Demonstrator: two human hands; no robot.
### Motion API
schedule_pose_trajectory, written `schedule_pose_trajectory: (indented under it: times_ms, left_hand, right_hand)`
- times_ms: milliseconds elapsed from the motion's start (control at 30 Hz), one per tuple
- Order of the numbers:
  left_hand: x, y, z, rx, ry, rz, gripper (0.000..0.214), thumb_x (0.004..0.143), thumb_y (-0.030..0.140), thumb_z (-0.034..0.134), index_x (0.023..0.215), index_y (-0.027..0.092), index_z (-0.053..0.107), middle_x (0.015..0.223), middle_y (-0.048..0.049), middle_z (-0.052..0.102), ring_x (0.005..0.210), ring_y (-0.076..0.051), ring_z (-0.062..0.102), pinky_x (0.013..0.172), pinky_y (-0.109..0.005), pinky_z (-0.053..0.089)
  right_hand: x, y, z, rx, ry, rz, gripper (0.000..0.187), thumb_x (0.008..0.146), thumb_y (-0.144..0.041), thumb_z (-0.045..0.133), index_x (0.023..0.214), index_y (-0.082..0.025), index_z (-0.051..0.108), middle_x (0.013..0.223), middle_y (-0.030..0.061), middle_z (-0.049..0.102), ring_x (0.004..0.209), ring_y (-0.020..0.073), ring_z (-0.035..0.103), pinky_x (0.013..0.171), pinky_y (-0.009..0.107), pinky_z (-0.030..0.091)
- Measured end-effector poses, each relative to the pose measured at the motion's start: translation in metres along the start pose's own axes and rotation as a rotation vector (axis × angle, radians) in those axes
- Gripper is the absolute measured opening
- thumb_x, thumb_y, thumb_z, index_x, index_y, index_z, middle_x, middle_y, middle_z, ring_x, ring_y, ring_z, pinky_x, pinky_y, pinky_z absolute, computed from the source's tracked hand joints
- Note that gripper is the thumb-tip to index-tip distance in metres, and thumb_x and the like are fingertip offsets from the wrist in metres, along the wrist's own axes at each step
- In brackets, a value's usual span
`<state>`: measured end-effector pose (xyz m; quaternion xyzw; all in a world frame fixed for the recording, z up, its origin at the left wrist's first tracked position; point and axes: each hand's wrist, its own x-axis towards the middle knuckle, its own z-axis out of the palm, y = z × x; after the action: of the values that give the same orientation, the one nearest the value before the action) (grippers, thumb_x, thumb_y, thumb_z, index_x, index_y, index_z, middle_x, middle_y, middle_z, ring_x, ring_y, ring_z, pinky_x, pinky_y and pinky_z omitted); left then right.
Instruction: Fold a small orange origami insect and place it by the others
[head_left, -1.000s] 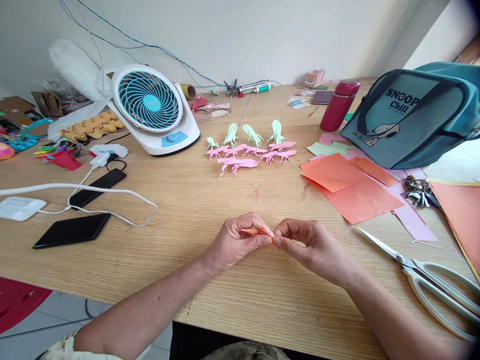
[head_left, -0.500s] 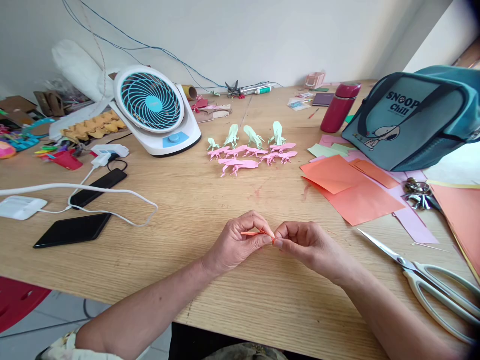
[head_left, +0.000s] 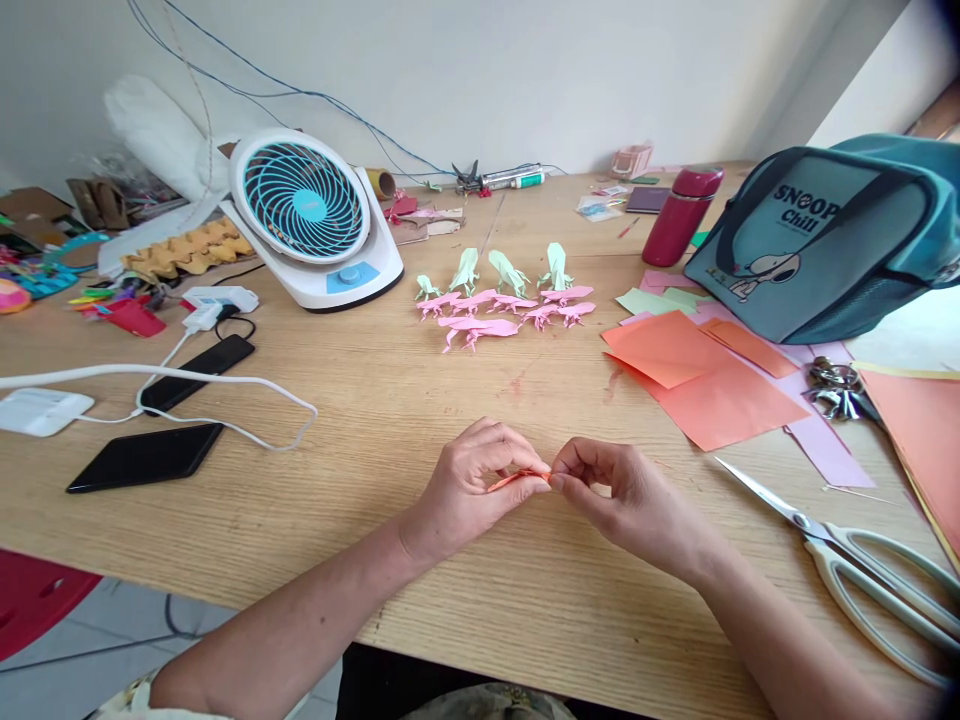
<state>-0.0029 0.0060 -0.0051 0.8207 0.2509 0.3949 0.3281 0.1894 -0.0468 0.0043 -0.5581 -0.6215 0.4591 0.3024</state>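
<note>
My left hand and my right hand meet over the near middle of the wooden table. Both pinch a small folded orange paper piece between thumb and fingertips; most of it is hidden inside the fingers. Farther back lie several pink folded paper figures with pale green ones standing behind them. Orange paper sheets lie to the right of my hands.
Large scissors lie at the right near edge. A teal bag, a red bottle and keys are at the back right. A white-and-teal fan, two phones and a white cable occupy the left.
My hands stay in the same spot; the fingers have shifted slightly and the orange piece now tilts down to the left.
</note>
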Motion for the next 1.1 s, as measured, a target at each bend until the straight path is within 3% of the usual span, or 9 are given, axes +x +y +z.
schedule_pose_trajectory:
  times_ms: [167,533,800,1100]
  left_hand:
    - [-0.001,0.0,-0.001,0.102,-0.002,0.071,0.002,0.085,0.021,0.072,0.085,0.02,0.074,0.078,-0.0021,0.072,0.076,-0.014,0.058,0.073,-0.027,0.046]
    - [-0.003,-0.003,0.002,-0.022,0.022,-0.03,0.004,0.081,0.02,0.077,0.079,0.017,0.075,0.072,-0.0038,0.07,0.074,-0.015,0.058,0.069,-0.026,0.047]
    - [-0.004,0.0,0.003,-0.161,0.031,-0.122,0.005,0.084,0.019,0.073,0.082,0.015,0.075,0.075,-0.0044,0.068,0.073,-0.013,0.061,0.067,-0.023,0.048]
    - [-0.004,0.001,0.004,-0.152,0.043,-0.116,0.007,0.086,0.017,0.07,0.08,0.014,0.072,0.077,-0.0042,0.067,0.073,-0.012,0.062,0.066,-0.023,0.048]
  right_hand:
    - [-0.001,-0.003,0.001,-0.059,0.04,-0.039,0.013,0.087,-0.025,0.055,0.076,-0.02,0.061,0.069,-0.0001,0.062,0.064,0.0142,0.054,0.058,0.026,0.04]
    - [-0.001,0.002,0.003,-0.219,0.15,-0.26,0.019,0.089,-0.024,0.056,0.072,-0.02,0.062,0.067,0.0003,0.06,0.062,0.0132,0.053,0.059,0.026,0.04]
    - [0.001,0.002,-0.002,-0.017,0.034,-0.079,0.013,0.089,-0.025,0.056,0.079,-0.02,0.063,0.069,-0.0024,0.06,0.064,0.0118,0.052,0.058,0.023,0.039]
    - [0.003,0.007,0.0,0.128,-0.018,-0.019,0.021,0.09,-0.035,0.056,0.079,-0.018,0.061,0.063,-0.004,0.051,0.055,0.0093,0.04,0.05,0.024,0.029]
